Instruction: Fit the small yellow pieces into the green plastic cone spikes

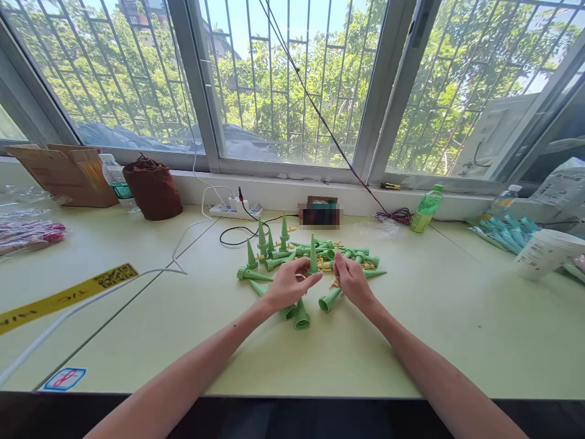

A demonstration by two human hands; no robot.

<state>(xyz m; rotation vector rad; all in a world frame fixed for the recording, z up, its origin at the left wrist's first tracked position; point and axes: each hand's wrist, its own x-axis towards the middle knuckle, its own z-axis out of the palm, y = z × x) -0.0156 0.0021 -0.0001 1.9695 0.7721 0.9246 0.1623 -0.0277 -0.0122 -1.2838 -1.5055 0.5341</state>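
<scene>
My left hand [292,283] is curled around the lower end of a green watering spike [313,255], which points upward between my thumb and fingers. My right hand [351,277] is closed in a pinch just to the right of it; whatever sits in those fingers is hidden. Around both hands lies a loose pile of green spikes [278,263] mixed with small yellow valve pieces [325,266]. Several spikes stand upright behind my left hand, among them a tall spike [284,231]. Nearer to me, a spike [301,316] lies with its hollow end facing me.
Behind the pile are a power strip [235,209], a black cable [240,238] and a blurred dark device [320,213]. A brown pouch [152,188] and cardboard box [68,177] stand left. On the right are a green bottle [426,209] and white cup [551,251].
</scene>
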